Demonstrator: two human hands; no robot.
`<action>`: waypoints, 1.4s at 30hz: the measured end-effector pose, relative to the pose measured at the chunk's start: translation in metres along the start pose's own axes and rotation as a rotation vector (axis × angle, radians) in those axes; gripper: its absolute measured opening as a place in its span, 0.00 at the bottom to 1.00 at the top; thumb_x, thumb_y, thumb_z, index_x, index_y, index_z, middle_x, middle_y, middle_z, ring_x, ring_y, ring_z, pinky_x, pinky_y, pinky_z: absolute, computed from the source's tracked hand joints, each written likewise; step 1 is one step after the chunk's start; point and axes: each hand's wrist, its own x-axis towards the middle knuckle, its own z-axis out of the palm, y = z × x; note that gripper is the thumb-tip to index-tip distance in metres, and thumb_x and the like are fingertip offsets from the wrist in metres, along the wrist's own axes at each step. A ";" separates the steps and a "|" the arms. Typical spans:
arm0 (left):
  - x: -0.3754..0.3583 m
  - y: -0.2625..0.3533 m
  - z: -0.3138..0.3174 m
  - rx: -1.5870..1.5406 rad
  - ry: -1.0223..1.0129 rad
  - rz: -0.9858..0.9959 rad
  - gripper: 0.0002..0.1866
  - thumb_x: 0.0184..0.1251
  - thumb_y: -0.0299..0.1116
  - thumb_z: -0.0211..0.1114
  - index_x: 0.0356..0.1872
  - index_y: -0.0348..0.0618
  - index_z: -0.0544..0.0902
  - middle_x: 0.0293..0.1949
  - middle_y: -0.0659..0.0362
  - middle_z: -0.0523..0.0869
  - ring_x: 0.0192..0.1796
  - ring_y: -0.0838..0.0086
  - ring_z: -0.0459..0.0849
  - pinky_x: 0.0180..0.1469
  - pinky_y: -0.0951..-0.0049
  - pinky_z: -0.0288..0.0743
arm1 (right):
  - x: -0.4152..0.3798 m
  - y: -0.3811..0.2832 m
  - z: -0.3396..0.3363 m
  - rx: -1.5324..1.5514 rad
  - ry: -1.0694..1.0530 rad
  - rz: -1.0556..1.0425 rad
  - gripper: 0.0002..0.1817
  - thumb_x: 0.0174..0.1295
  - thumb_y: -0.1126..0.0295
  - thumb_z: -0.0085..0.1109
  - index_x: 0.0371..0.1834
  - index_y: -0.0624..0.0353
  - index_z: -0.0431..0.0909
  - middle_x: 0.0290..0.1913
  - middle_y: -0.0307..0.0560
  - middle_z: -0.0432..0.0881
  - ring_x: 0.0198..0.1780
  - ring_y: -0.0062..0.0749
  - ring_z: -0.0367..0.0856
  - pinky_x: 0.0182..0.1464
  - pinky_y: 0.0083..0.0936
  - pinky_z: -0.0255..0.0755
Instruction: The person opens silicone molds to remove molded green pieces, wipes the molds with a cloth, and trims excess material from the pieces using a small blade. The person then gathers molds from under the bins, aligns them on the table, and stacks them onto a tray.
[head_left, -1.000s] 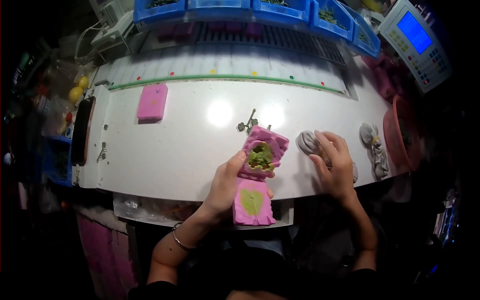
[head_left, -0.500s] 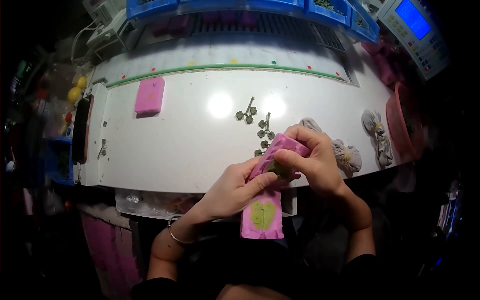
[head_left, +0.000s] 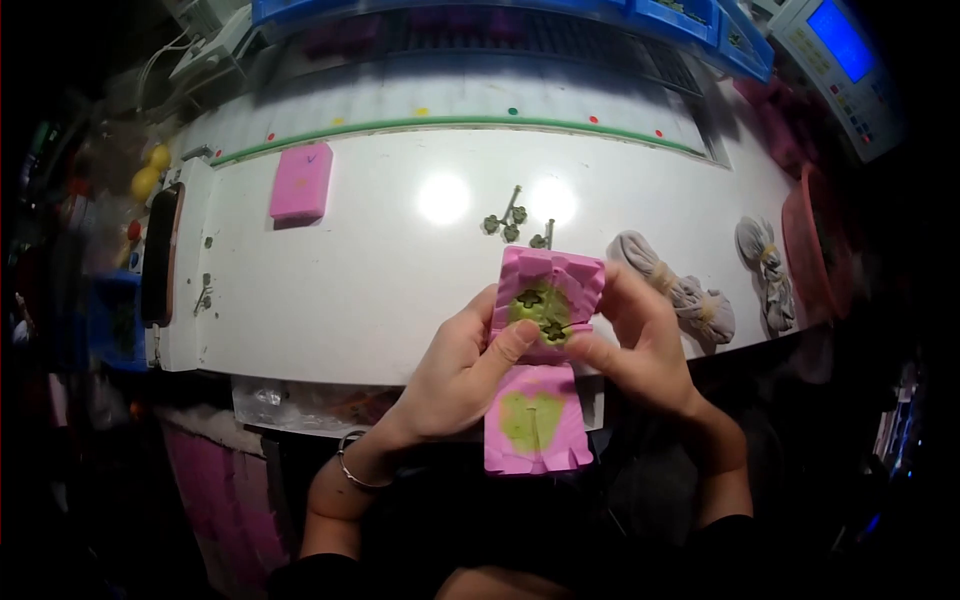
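A pink rubber mould (head_left: 535,265) lies open in two halves between my hands, over the table's front edge. Its upper half is stained yellow-green and holds dark green clover-shaped pieces (head_left: 552,330) in the cavity. The lower half (head_left: 512,412) hangs down and has a green patch with a stem-like groove. My left hand (head_left: 455,365) grips the upper half's left side, its thumb on the face beside the green pieces. My right hand (head_left: 645,345) holds the right edge, thumb near the lower corner; its other fingers are partly hidden behind the mould.
Small green branched pieces (head_left: 512,215) lie beyond the mould. A closed pink mould block (head_left: 302,183) sits at left, near a phone (head_left: 163,255). Rolled grey cloth bundles (head_left: 690,300) and a red basin (head_left: 812,240) are at right. Blue bins (head_left: 675,22) line the back.
The upper mould half, bent and mostly covered by my fingers before, now faces up flatter with the green pieces showing. My right thumb has moved down toward its lower right corner.
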 end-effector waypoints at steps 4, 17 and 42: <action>-0.001 -0.002 0.003 -0.038 0.047 0.010 0.20 0.71 0.33 0.52 0.57 0.31 0.64 0.45 0.56 0.78 0.48 0.79 0.77 0.50 0.77 0.72 | -0.004 0.004 0.005 0.110 -0.006 0.048 0.16 0.55 0.78 0.61 0.47 0.66 0.71 0.41 0.41 0.76 0.43 0.21 0.74 0.50 0.20 0.67; 0.002 -0.011 -0.003 -0.153 0.047 0.025 0.20 0.70 0.28 0.52 0.59 0.32 0.62 0.49 0.54 0.77 0.50 0.77 0.77 0.53 0.75 0.72 | -0.002 0.015 0.011 -0.221 0.119 -0.175 0.13 0.50 0.78 0.62 0.39 0.67 0.72 0.30 0.42 0.73 0.32 0.22 0.69 0.37 0.19 0.66; -0.004 0.002 -0.007 -0.001 0.044 -0.093 0.21 0.64 0.25 0.59 0.57 0.31 0.67 0.48 0.53 0.78 0.49 0.75 0.78 0.52 0.75 0.74 | -0.001 0.017 0.007 0.020 0.018 -0.052 0.15 0.57 0.78 0.57 0.48 0.66 0.73 0.37 0.42 0.76 0.36 0.18 0.76 0.37 0.17 0.70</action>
